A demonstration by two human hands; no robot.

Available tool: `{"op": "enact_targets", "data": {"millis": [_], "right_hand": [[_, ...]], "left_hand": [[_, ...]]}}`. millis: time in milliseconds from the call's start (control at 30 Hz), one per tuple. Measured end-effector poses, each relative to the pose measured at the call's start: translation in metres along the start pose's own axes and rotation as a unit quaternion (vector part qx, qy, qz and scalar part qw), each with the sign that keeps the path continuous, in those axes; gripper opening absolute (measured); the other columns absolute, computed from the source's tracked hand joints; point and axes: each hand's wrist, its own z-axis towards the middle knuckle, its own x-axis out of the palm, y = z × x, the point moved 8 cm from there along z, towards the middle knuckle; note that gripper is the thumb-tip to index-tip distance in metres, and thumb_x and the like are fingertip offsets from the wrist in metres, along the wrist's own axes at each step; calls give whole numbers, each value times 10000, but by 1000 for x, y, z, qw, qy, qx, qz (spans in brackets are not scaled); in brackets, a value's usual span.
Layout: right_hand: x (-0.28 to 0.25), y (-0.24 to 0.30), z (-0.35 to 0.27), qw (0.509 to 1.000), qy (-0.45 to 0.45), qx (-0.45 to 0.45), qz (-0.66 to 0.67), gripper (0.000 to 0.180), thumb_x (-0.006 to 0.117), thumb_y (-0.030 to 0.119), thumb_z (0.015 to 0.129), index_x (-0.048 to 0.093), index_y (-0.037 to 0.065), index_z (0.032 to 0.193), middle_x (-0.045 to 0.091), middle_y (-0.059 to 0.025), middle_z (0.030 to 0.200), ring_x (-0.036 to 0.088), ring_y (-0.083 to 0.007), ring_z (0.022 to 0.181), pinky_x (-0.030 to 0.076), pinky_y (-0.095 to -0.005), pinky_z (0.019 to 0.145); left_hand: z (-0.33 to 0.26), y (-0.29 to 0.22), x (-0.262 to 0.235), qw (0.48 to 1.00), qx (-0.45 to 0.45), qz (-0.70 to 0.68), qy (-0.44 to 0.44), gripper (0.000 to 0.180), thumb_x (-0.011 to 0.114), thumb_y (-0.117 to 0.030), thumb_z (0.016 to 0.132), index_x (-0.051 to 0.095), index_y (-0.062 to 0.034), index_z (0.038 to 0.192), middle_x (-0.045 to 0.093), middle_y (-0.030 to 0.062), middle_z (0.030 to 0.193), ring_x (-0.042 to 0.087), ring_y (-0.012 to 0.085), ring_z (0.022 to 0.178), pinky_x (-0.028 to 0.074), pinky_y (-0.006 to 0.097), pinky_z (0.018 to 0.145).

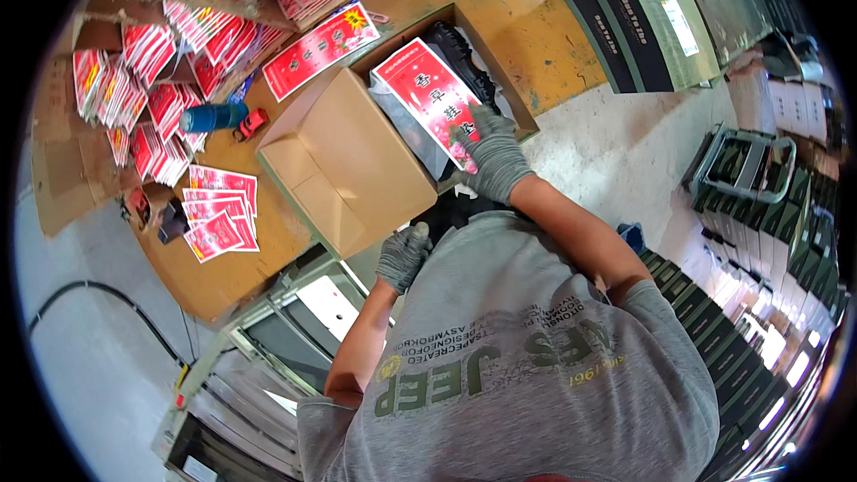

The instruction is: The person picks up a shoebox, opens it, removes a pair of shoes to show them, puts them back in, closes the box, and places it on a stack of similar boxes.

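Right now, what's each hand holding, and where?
Right hand holds the red card by its lower corner, over the open box. Left hand holds nothing visible.

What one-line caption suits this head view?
Gloved right hand lays a red leaflet into an open shoe box; left hand near the lid.

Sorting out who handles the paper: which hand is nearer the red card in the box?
Right. The right hand presses on the red card; the left hand is apart, below the box lid.
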Motion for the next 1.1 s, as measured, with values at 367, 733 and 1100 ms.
{"op": "enact_targets", "data": {"millis": [367, 733, 1100], "right_hand": [[12, -83, -10, 983, -68, 169, 10, 1187, 781, 638, 702, 256, 32, 1575, 161, -347, 1606, 223, -495, 1479, 305, -568, 1150], [46, -170, 5, 816, -9, 132, 563, 848, 679, 506, 898, 384, 13, 1522, 623, -197, 1289, 627, -258, 1168, 499, -383, 981], [55, -177, 48, 928, -78, 95, 351, 588, 606, 388, 962, 507, 106, 1468, 648, -191, 1317, 626, -327, 1185, 467, -376, 1034]], "left_hand": [[43, 141, 11, 750, 26, -639, -170, 402, 660, -195, 892, 575, -19, 1243, 622, 128, 1213, 592, 291, 1150, 523, 433, 939], [-39, -32, 25, 841, 289, 45, -455, 537, 782, -228, 875, 554, -26, 1317, 550, 164, 1339, 538, 276, 1234, 407, 411, 1068], [71, -43, 26, 913, 11, 114, -391, 589, 754, -346, 882, 583, 1, 1325, 599, 246, 1325, 584, 347, 1231, 458, 414, 1043]]}}
